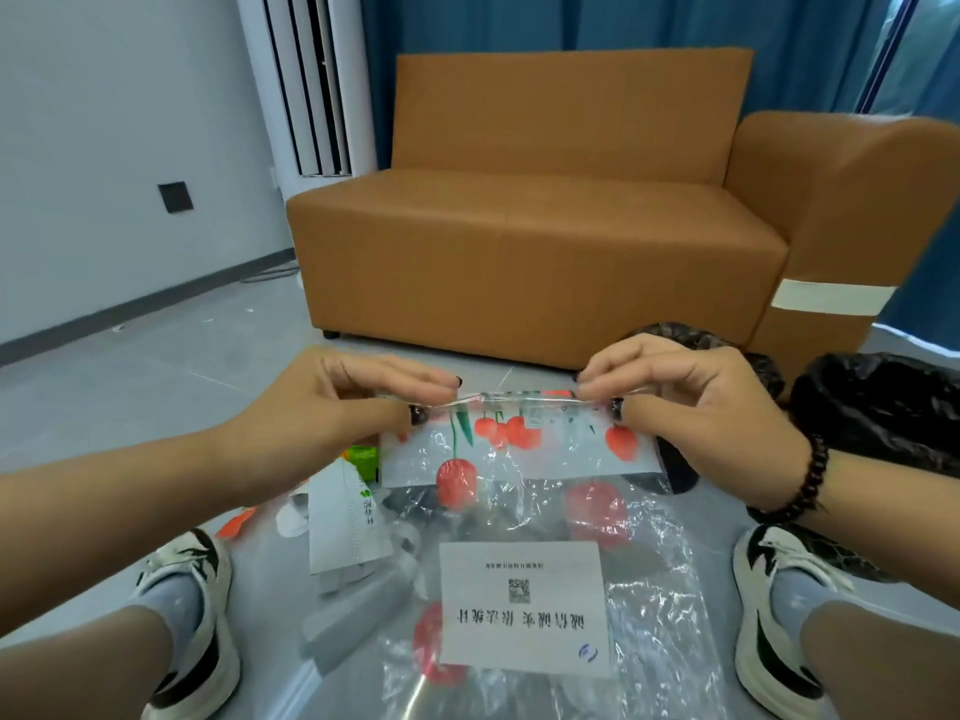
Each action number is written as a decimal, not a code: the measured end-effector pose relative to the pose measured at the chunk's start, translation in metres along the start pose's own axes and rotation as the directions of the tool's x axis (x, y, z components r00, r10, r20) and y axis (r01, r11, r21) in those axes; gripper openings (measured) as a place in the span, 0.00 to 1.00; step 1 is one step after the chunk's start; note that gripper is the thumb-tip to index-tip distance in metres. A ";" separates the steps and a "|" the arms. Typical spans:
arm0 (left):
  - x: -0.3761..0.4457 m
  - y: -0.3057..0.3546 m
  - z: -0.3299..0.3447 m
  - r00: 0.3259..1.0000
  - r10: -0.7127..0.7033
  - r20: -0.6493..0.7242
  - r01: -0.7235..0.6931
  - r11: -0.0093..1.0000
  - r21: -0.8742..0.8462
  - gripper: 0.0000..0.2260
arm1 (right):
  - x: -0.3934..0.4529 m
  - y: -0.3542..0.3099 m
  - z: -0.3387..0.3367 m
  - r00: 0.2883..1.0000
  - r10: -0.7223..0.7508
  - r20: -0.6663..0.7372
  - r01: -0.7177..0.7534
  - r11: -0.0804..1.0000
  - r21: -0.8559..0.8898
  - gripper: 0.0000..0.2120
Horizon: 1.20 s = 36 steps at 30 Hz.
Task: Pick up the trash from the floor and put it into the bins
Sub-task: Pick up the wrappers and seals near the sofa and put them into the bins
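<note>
Both hands hold a clear plastic bag (524, 517) printed with red cherries, stretched in front of the sofa (545, 252). The left hand (332, 407) pinches the bag's top edge between thumb and fingers at its left corner; the right hand (691, 407), with a bead bracelet (802, 480) on its wrist, pinches the same edge at its right corner, so the edge runs taut between them. The bag hangs down toward the camera, with a white label (524, 610) on its lower part. Nearer than the sofa and seen partly through the bag, loose trash lies on the floor: a white paper package (343, 522), a green scrap (363, 459) and an orange scrap (236, 522). A bin (883, 413) lined with black plastic stands by the sofa's right end, just beyond the right wrist. Two shoes (192, 615) flank the bag
</note>
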State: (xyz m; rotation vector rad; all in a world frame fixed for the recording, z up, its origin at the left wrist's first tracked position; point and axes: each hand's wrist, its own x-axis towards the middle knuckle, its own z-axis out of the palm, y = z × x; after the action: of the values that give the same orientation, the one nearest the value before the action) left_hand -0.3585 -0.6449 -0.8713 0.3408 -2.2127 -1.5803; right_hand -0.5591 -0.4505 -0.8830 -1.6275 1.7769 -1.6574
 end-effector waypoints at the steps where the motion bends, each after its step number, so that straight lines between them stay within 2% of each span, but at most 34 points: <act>1: -0.001 -0.001 0.001 1.000 -0.007 0.016 0.007 1.000 0.016 0.08 | -0.001 0.000 0.000 1.000 0.000 0.001 0.000 1.000 0.009 0.08; 3: -0.001 -0.002 0.003 1.000 -0.009 -0.008 0.009 1.000 0.029 0.09 | -0.001 0.000 -0.001 1.000 0.013 -0.004 -0.013 0.999 0.042 0.09; 5: 0.000 -0.002 0.005 0.999 0.012 -0.045 -0.011 1.000 0.006 0.08 | -0.001 0.000 -0.002 1.000 -0.012 -0.016 0.012 1.000 0.002 0.08; 9: 0.000 -0.002 0.008 0.996 0.024 -0.091 -0.026 0.999 -0.020 0.10 | -0.002 0.002 -0.006 0.998 -0.064 0.004 0.064 0.996 -0.068 0.13; 13: 0.003 -0.004 0.005 0.998 -0.022 -0.067 0.021 1.000 -0.017 0.16 | -0.004 0.003 -0.006 0.999 0.036 0.032 -0.039 0.993 0.114 0.16; 17: 0.004 -0.005 0.007 0.999 -0.005 -0.046 0.009 0.996 0.086 0.09 | -0.004 0.007 -0.007 0.999 0.028 0.038 -0.029 0.999 0.017 0.12; 19: 0.004 -0.006 0.008 0.999 0.006 -0.033 -0.002 0.993 0.120 0.08 | -0.004 0.005 -0.007 0.999 0.043 0.030 -0.044 0.999 0.029 0.12; 25: 0.004 -0.008 0.009 0.999 0.000 -0.045 0.000 1.000 -0.005 0.07 | -0.003 0.009 -0.008 0.999 0.029 -0.018 -0.029 1.000 -0.003 0.16; 28: 0.007 -0.009 0.008 0.998 -0.026 -0.051 0.025 0.999 -0.022 0.08 | -0.003 0.008 -0.008 0.999 0.040 -0.001 -0.040 0.999 -0.005 0.11; 32: 0.008 -0.011 0.007 0.992 -0.113 -0.053 0.108 0.990 -0.094 0.14 | -0.004 0.007 -0.010 0.998 0.058 0.034 -0.059 0.998 0.029 0.08; 36: 0.009 -0.016 0.008 0.992 -0.109 -0.069 0.103 0.991 -0.087 0.24 | -0.003 0.008 -0.011 0.998 0.059 0.038 -0.056 0.996 -0.072 0.03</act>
State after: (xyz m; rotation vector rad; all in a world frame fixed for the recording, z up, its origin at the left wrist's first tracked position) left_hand -0.3707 -0.6477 -0.8870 0.4915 -2.0978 -1.6813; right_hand -0.5707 -0.4440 -0.8869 -1.6109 1.8648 -1.5424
